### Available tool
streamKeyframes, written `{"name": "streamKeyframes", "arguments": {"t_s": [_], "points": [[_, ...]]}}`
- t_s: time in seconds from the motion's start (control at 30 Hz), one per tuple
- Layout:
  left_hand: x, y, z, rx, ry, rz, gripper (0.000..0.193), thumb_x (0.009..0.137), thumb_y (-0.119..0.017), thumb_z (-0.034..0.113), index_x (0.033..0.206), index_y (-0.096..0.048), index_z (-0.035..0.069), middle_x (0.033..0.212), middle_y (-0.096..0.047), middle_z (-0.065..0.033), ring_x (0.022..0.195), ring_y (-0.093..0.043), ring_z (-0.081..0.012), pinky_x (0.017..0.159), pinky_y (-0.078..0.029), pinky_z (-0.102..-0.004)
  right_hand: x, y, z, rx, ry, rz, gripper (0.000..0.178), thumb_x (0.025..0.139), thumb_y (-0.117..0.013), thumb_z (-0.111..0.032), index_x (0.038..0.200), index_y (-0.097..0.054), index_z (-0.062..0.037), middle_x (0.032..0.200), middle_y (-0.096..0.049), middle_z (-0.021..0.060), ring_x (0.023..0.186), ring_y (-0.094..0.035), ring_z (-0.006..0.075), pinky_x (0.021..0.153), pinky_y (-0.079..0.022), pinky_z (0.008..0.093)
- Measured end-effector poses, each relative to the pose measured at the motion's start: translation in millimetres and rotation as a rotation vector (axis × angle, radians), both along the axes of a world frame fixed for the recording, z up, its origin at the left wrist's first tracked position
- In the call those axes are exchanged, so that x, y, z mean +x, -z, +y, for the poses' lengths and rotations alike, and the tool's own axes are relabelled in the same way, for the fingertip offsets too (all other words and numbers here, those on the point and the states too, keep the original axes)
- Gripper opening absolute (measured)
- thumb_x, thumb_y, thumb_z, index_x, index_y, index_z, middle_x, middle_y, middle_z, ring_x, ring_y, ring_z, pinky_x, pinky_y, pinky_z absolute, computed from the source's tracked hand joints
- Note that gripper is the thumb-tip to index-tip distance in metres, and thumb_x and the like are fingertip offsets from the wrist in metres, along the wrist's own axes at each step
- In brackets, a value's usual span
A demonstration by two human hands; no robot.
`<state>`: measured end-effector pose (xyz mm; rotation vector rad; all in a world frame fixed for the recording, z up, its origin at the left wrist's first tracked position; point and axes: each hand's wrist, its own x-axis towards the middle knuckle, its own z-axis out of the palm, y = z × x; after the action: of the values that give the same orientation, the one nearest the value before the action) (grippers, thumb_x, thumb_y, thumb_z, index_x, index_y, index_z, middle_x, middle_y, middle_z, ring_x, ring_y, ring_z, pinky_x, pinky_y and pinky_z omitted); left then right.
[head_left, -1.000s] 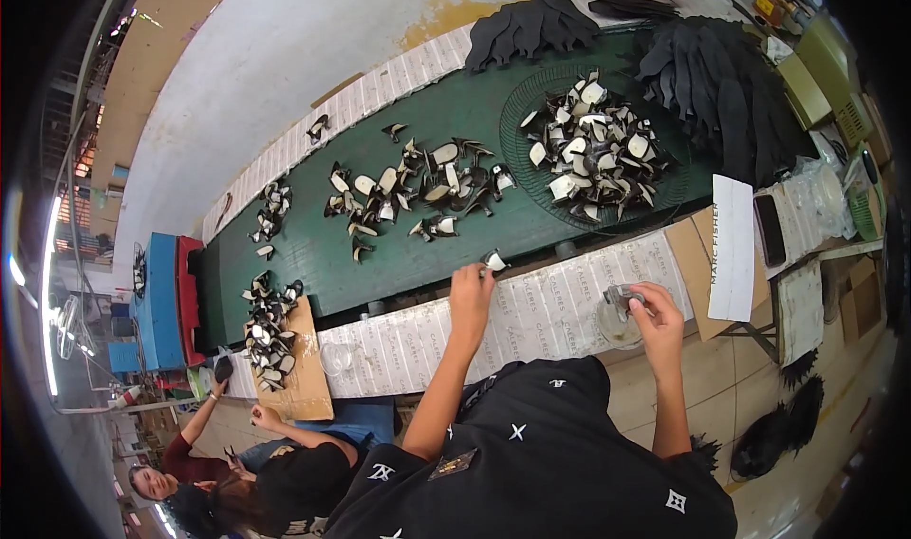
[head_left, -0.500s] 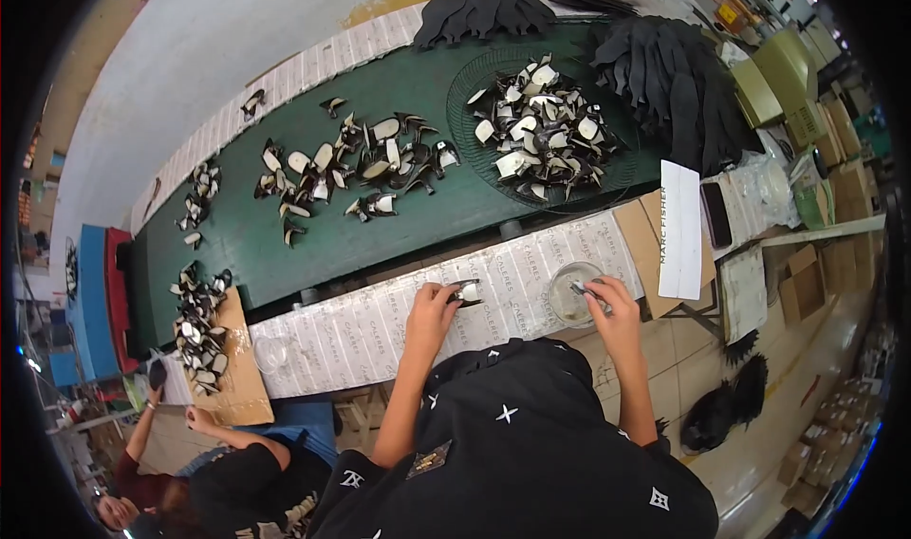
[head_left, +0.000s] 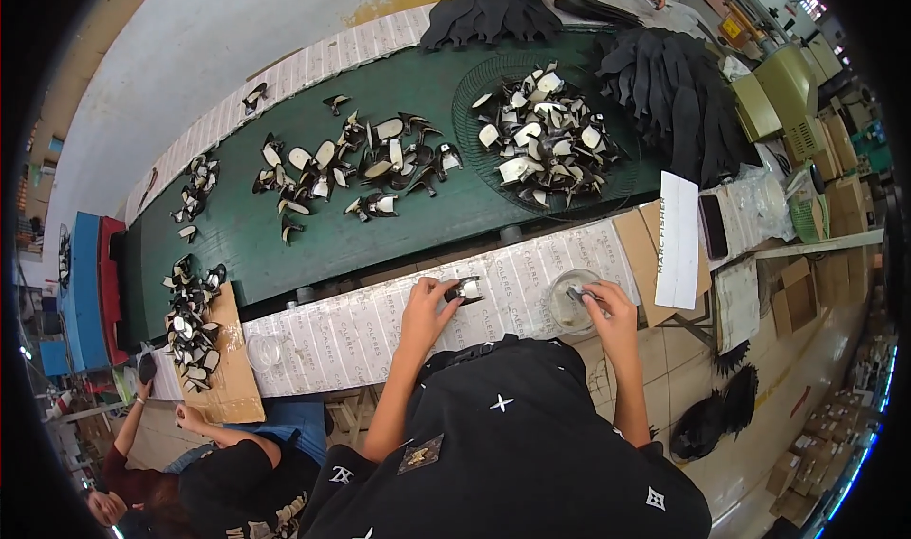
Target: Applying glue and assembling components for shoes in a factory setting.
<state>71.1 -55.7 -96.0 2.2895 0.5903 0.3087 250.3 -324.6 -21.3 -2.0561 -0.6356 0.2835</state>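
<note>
My left hand [head_left: 425, 315] pinches a black shoe heel [head_left: 467, 290] with a pale seat, low over the paper-covered ledge in front of me. My right hand [head_left: 613, 315] is closed on a small dark thing, perhaps a brush [head_left: 575, 294], whose exact kind is too small to make out. It is over a round clear dish [head_left: 553, 313], whose contents I cannot make out. Beyond, many similar heels lie in a round wire basket [head_left: 462, 112], and a loose heap of heels [head_left: 384, 159] is spread on the green conveyor belt [head_left: 313, 226].
Black cut pieces [head_left: 655, 93] are piled at the far right. A white box [head_left: 678, 240] and a phone [head_left: 713, 226] lie right of the dish. Another clear dish [head_left: 269, 351] is on the left. Co-workers [head_left: 232, 477] sit at left, beside heels on cardboard [head_left: 232, 378].
The view has shifted slightly. My left hand still holds the heel, and my right hand stays at the dish with the small dark thing tilted a little differently.
</note>
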Motion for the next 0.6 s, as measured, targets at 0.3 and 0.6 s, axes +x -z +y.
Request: {"name": "streamKeyframes", "arguments": {"t_s": [0.3,0.6], "points": [[2.4,4.0,-3.5,0.059,-0.023,-0.012,0.036,0.079,-0.071,0.021,0.112,-0.064,0.010,0.098,-0.055,-0.0112,0.094,-0.054,-0.0299,0.081,-0.046,-0.0371,-12.1,17.4,-8.5,0.100,0.073,0.060,0.011,0.082,-0.066,0.001,0.091,-0.063,0.0047,0.104,-0.060,0.0117,0.086,-0.063,0.0169,0.070,-0.055,0.0267],[0.0,4.2,-3.5,0.075,-0.028,-0.020,0.037,0.080,-0.071,0.023,0.114,-0.063,0.011,0.098,-0.056,-0.0096,0.095,-0.054,-0.0288,0.081,-0.047,-0.0367,-17.0,33.4,-5.2,0.025,0.002,-0.226,0.009,0.080,-0.067,0.005,0.087,-0.062,0.0046,0.104,-0.058,0.0115,0.090,-0.062,0.0189,0.071,-0.055,0.0278]]}}
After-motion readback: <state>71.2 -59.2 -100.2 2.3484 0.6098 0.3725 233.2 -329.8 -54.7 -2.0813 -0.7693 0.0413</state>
